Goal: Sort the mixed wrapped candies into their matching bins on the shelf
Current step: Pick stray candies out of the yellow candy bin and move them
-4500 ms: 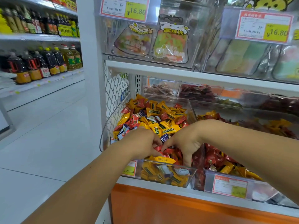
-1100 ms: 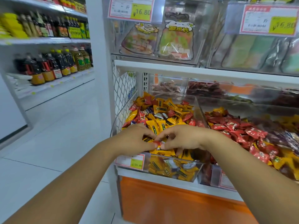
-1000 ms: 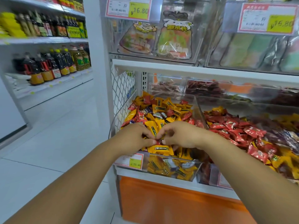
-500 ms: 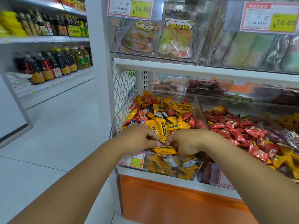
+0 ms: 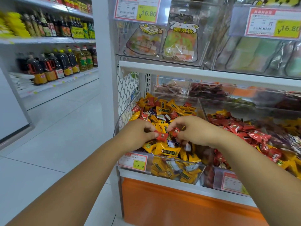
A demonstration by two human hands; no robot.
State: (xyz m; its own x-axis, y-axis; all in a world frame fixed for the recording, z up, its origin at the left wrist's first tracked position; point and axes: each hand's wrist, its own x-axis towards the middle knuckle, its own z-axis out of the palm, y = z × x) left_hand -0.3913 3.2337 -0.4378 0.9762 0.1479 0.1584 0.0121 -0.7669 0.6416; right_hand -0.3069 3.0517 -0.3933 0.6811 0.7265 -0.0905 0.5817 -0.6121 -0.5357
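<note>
upper left tag (image 5: 136, 9), upper right tag (image 5: 273, 23): ¥16.80; lower bin tag (image 5: 132, 162): ¥23.90.

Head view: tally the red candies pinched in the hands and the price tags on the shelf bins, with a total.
Red candies: 2, one in the left hand, one in the right hand.
Price tags: 4.
Total: 6.

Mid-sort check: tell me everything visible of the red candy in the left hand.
The red candy is a small pillow-shaped piece in a glossy red wrapper with a round pale emblem on its face; the print is too blurred to read. The left hand pinches its left end, holding it about level above the yellow candies at the front of the left clear bin. A second red piece in the right hand sits just beside it; contact between them is unclear.
</note>
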